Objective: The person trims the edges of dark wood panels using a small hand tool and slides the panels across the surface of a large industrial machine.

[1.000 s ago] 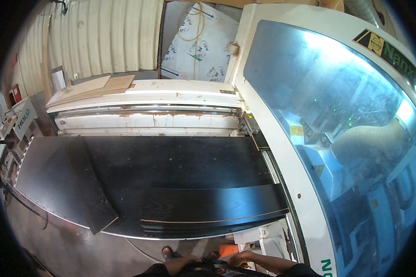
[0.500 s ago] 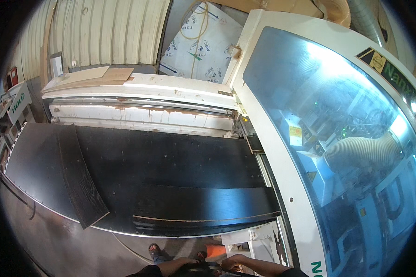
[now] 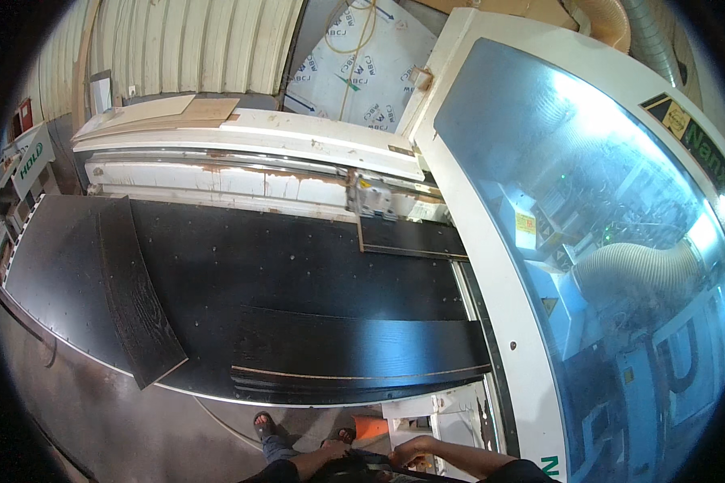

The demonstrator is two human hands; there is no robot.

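Near my waist at the lower edge, my left hand (image 3: pixel 330 453) and my right hand (image 3: pixel 411 451) are held close together, away from the table. The right hand's fingers are curled; what they hold, if anything, is hidden. My left hand's fingers cannot be made out. In front of me, black wood-grain boards (image 3: pixel 362 346) lie stacked along the table's near right edge. Another black board (image 3: pixel 137 294) lies crosswise at the left, its near end over the edge. At the far right, a third black board (image 3: pixel 411 239) sticks out of the machine beside a metal clamp carriage (image 3: pixel 372 196).
The black table (image 3: pixel 217 258) spans the middle. A white machine with a blue see-through cover (image 3: pixel 572 201) stands on the right. Behind runs a white rail beam (image 3: pixel 242 181) with loose thin panels (image 3: pixel 169 113) on top. An orange object (image 3: pixel 370 427) is near my feet.
The clamp carriage has moved left along the far rail, and the black board beside it now sticks further out of the machine. My view has shifted slightly; my hands stay at my waist.
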